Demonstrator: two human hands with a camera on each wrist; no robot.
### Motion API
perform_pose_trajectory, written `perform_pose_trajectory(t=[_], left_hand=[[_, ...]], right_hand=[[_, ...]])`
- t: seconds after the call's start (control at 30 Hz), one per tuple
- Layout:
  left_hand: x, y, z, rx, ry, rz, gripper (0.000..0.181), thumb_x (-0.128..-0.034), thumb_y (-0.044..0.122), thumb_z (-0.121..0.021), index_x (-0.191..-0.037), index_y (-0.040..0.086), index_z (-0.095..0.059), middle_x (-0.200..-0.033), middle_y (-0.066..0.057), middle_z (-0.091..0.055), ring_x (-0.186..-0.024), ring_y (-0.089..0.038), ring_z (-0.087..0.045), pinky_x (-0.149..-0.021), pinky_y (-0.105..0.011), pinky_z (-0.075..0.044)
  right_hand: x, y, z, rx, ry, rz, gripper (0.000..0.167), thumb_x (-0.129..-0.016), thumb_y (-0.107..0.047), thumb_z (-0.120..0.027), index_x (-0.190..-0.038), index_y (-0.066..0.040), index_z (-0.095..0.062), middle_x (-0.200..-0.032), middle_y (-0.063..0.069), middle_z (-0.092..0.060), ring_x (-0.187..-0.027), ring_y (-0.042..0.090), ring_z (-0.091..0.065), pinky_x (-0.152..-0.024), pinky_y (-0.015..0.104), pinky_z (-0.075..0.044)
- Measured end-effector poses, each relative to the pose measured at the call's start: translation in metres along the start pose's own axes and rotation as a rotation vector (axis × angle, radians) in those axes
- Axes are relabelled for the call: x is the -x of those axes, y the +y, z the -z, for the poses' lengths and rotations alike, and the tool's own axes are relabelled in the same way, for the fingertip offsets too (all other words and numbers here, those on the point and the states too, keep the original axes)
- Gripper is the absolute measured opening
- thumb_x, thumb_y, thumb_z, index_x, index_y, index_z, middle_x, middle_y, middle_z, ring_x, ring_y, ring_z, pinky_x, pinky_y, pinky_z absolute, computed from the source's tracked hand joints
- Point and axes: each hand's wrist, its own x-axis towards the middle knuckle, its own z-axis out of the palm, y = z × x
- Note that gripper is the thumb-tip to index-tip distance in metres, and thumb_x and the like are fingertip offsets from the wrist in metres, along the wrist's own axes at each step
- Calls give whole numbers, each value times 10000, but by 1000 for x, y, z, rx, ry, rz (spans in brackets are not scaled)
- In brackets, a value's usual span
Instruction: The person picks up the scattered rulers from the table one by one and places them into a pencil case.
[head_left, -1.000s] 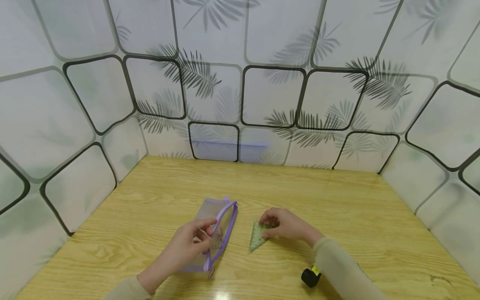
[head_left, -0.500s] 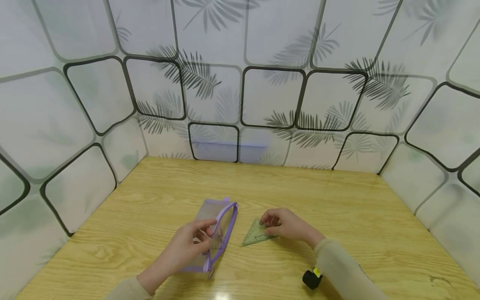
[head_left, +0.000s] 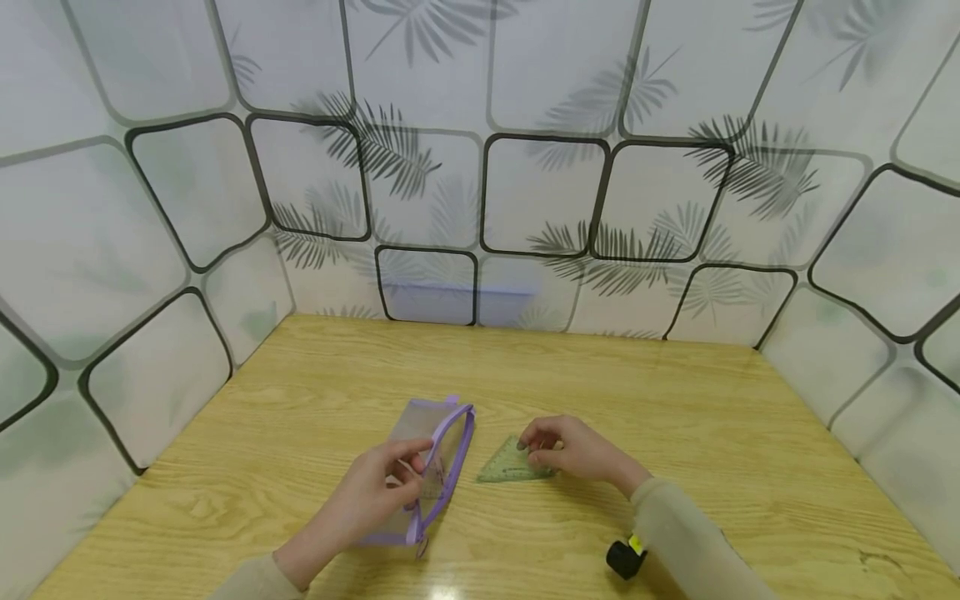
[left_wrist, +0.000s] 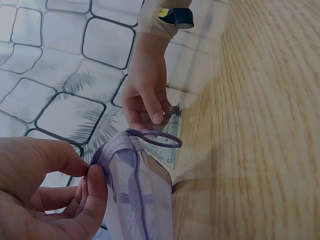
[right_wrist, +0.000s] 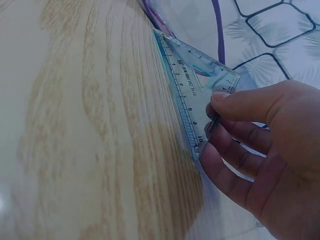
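Observation:
My left hand [head_left: 371, 487] pinches the rim of a mesh zip pouch [head_left: 420, 419] with purple edging, which lies on the table with its mouth open toward the right. Through the mesh a clear piece with dark markings shows faintly. To the right of the pouch, my right hand [head_left: 577, 452] holds a clear green-tinted set square [head_left: 508, 468] by one corner, between thumb and fingers. In the right wrist view the set square [right_wrist: 185, 95] has its numbered long edge along the wood side and a corner toward the pouch. The left wrist view shows the pouch's purple pull loop [left_wrist: 160, 138].
The wooden table [head_left: 360, 358] stands against patterned curtains [head_left: 547, 192] on several sides. A black device with a yellow part [head_left: 625, 558] sits at the right sleeve.
The set square has turned in my right hand, its free tip swinging left toward the pouch and its long edge now nearly level. My left hand and the pouch stay in place.

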Motion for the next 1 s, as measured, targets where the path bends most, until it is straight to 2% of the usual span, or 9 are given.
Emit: perform_pose_trajectory(t=[0.2, 0.7, 0.83, 1.0], left_hand=[[0, -1, 0, 6, 0, -2, 495, -853, -10, -574, -1340, -93, -540, -981, -100, -594, -753, -20, -584, -575, -178, -514], [1, -1, 1, 9, -3, -11, 493, -860, -7, -580, -1343, -98, -535, -975, -87, -585, -756, -18, -582, -583, -176, -520], [1, -1, 1, 11, 0, -10, 492, -862, -5, -582, -1343, -97, -536, -976, -85, -587, -755, -17, -582, -579, -175, -515], [1, -1, 1, 14, 2, -11, 494, -861, -6, -583, -1343, -100, -532, -978, -86, -584, -757, -17, -581, -583, -175, -517]], right_hand=[[1, -1, 0, -50, -7, -16, 164, -956, -132, -622, -1106, -82, -666, -966, 110, -671, -756, 118, -601, -560, 303, -560], [0, -4, 0, -158, 22, -45, 238, -978, -144, -587, -1181, -23, -615, -1003, 148, -633, -670, 114, -566, -535, 330, -566], [-1, -4, -1, -186, 34, -29, 268, -977, -148, -586, -1194, 9, -596, -1005, 172, -637, -696, 100, -585, -552, 319, -576], [-2, -6, -3, -204, 46, -19, 295, -978, -144, -587, -1211, 38, -589, -1008, 187, -632, -655, 91, -584, -559, 332, -579]])
